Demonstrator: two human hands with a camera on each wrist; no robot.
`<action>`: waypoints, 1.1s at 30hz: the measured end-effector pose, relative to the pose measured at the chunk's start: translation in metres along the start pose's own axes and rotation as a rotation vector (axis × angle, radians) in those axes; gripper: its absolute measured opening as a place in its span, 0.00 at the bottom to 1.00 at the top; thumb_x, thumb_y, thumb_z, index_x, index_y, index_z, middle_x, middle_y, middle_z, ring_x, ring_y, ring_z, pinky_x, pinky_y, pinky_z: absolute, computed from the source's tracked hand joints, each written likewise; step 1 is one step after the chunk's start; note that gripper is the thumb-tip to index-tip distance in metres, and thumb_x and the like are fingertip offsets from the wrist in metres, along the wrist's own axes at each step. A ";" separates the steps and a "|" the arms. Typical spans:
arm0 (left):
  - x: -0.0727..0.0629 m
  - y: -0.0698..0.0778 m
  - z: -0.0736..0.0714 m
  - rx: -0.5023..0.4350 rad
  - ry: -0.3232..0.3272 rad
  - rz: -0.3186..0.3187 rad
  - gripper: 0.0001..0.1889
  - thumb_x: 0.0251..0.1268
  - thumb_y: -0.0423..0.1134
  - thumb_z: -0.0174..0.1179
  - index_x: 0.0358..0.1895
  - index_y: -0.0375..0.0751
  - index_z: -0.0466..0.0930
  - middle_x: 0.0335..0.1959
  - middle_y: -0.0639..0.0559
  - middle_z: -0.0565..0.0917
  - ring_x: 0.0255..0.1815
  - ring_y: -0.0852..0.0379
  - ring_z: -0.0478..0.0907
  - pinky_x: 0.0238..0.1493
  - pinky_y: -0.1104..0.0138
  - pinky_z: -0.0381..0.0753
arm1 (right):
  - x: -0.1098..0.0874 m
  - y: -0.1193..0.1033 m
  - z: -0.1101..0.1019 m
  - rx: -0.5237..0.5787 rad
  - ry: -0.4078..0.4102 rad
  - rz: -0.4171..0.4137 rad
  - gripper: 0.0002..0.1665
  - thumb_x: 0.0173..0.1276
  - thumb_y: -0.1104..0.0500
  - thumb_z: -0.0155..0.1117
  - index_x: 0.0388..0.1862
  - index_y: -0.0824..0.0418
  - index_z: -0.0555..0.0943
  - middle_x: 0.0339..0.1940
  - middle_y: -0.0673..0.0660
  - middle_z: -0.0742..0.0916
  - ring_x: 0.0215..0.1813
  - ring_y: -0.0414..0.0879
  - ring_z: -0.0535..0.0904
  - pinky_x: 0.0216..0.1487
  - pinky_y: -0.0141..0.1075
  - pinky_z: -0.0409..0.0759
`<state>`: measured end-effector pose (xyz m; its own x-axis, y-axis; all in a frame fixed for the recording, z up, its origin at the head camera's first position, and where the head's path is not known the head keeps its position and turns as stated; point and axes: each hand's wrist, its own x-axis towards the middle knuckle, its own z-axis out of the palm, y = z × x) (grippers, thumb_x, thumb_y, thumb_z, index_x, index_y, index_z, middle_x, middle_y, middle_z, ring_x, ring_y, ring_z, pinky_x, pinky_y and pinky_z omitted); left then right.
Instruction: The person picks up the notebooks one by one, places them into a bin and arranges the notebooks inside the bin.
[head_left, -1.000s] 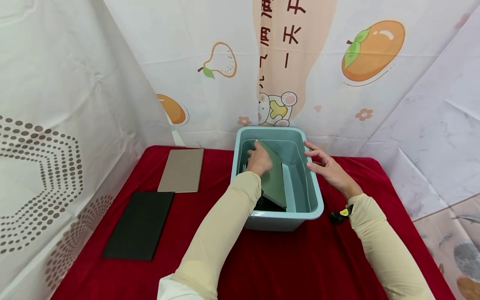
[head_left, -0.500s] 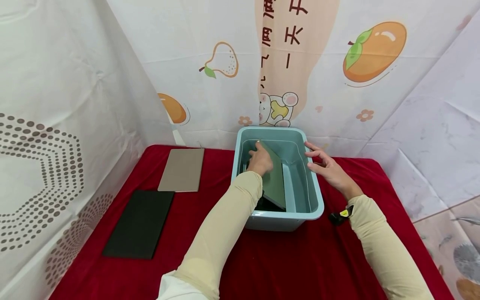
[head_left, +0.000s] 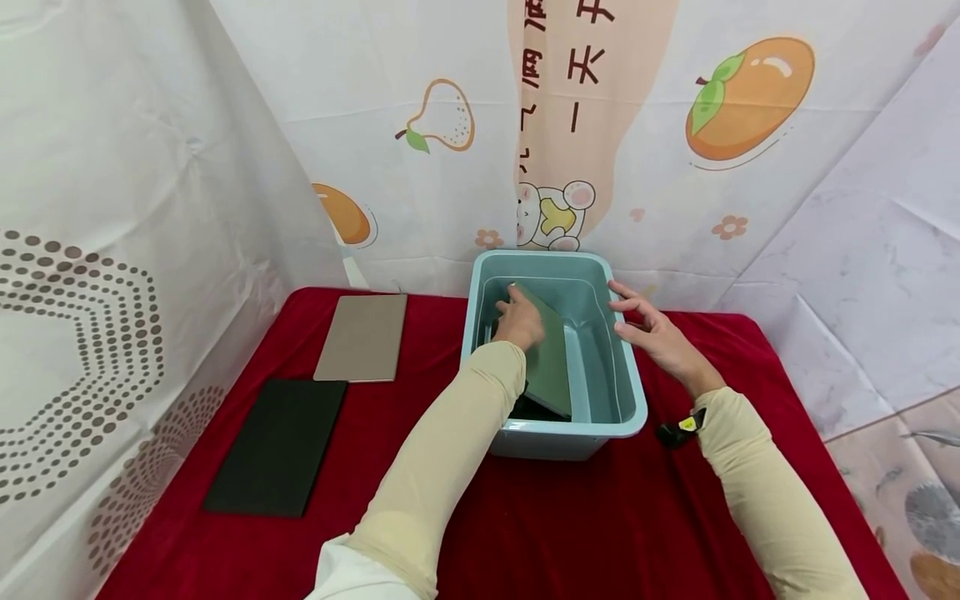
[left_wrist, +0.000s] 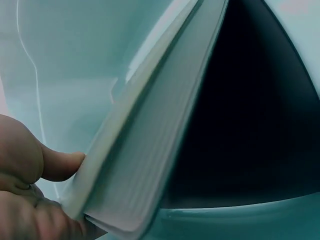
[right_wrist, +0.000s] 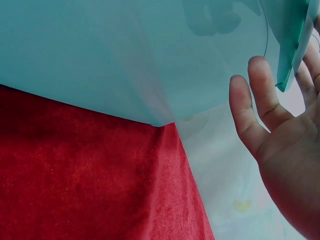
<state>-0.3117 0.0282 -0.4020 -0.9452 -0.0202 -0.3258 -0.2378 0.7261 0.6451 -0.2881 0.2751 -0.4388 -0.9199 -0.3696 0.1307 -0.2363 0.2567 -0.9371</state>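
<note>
My left hand (head_left: 519, 323) reaches into a light blue plastic bin (head_left: 633, 392) and grips the edge of a green hardcover notebook (head_left: 552, 358). The notebook leans at a slant inside. In the left wrist view its page edges (left_wrist: 150, 135) show, with my thumb (left_wrist: 62, 165) against one cover. A black notebook or board (left_wrist: 240, 125) lies against the bin's left side, partly hidden by the green one. My right hand (head_left: 663, 340) is at the bin's right rim, its fingers loosely spread and nearly straight, as the right wrist view also shows.
On the red cloth (head_left: 570, 525) left of the bin lie a taupe notebook (head_left: 362, 337) and, nearer, a larger black notebook (head_left: 276, 447). White printed curtains (head_left: 450, 200) stand close behind the bin and along both sides.
Almost nothing differs: both hands, the green notebook and the bin keep their places. Only the head view has shifted slightly.
</note>
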 end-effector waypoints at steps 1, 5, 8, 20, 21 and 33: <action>0.000 0.000 0.000 0.000 0.002 -0.006 0.51 0.71 0.30 0.59 0.83 0.45 0.28 0.81 0.29 0.46 0.70 0.34 0.71 0.60 0.48 0.79 | 0.000 0.000 0.000 0.002 0.000 -0.002 0.26 0.79 0.61 0.56 0.71 0.68 0.67 0.86 0.48 0.56 0.86 0.57 0.45 0.59 0.22 0.75; -0.002 -0.002 0.001 0.002 0.028 -0.017 0.52 0.70 0.30 0.60 0.84 0.46 0.28 0.81 0.29 0.46 0.62 0.37 0.76 0.49 0.53 0.80 | 0.000 0.000 0.000 0.008 -0.002 -0.004 0.25 0.79 0.61 0.56 0.71 0.68 0.68 0.86 0.48 0.56 0.86 0.59 0.45 0.59 0.22 0.75; -0.003 -0.003 0.001 0.020 0.051 -0.021 0.53 0.68 0.30 0.62 0.84 0.47 0.30 0.80 0.28 0.47 0.61 0.35 0.76 0.48 0.54 0.81 | 0.001 0.000 -0.001 0.011 -0.009 -0.005 0.26 0.79 0.60 0.56 0.71 0.67 0.68 0.87 0.49 0.55 0.86 0.60 0.45 0.59 0.22 0.75; 0.003 -0.008 0.004 0.135 0.071 -0.037 0.48 0.69 0.34 0.61 0.84 0.44 0.37 0.79 0.27 0.47 0.75 0.26 0.63 0.65 0.46 0.80 | 0.001 0.002 -0.002 0.011 -0.018 -0.005 0.26 0.80 0.60 0.55 0.72 0.66 0.68 0.87 0.48 0.55 0.86 0.58 0.45 0.60 0.23 0.75; 0.003 -0.008 0.004 0.139 0.075 -0.039 0.48 0.69 0.34 0.61 0.84 0.43 0.38 0.79 0.26 0.46 0.75 0.26 0.63 0.65 0.46 0.79 | 0.001 0.002 -0.001 0.010 -0.019 -0.006 0.26 0.80 0.60 0.55 0.72 0.66 0.68 0.87 0.48 0.55 0.86 0.59 0.45 0.60 0.23 0.75; 0.005 -0.008 0.004 0.249 0.091 -0.037 0.46 0.72 0.40 0.59 0.85 0.47 0.38 0.82 0.30 0.45 0.76 0.27 0.62 0.71 0.43 0.73 | 0.001 0.001 0.000 0.009 -0.012 -0.007 0.26 0.80 0.60 0.55 0.72 0.67 0.67 0.87 0.48 0.55 0.86 0.58 0.44 0.59 0.22 0.75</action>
<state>-0.3134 0.0253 -0.4119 -0.9557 -0.1037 -0.2755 -0.2214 0.8701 0.4404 -0.2888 0.2754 -0.4391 -0.9146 -0.3817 0.1337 -0.2399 0.2459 -0.9391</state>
